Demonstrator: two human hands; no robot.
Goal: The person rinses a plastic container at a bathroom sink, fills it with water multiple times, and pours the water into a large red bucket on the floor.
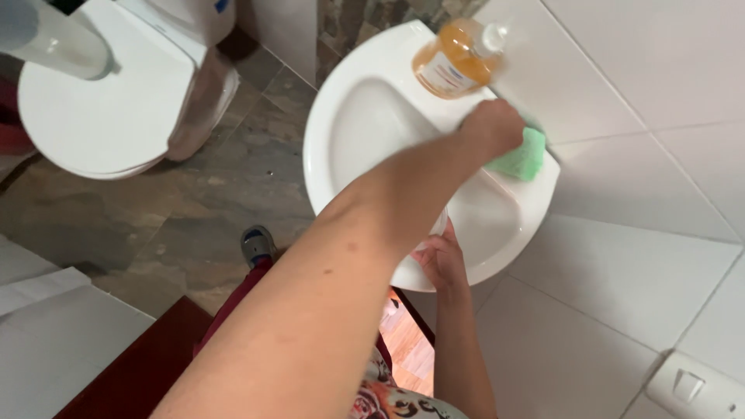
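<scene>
Your left hand (493,128) is closed over a green sponge (521,157), pressing it on the back rim of the white sink (341,167) against the tiled wall, just beside the orange soap bottle (454,56). Your right hand (441,260) rests on the sink's near rim, fingers curled over the edge and holding nothing loose. The toilet (101,109) stands well apart on the stone floor

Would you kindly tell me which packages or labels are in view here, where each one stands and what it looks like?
Clear plastic pump bottle of orange liquid soap: on the back rim of the white ceramic washbasin, by the white tiled wall, just beyond the left hand that presses a green sponge; white pump head.
Label on that bottle: a pale, roughly rectangular patch on its front with small blue print.
No signs or screens show.
</scene>
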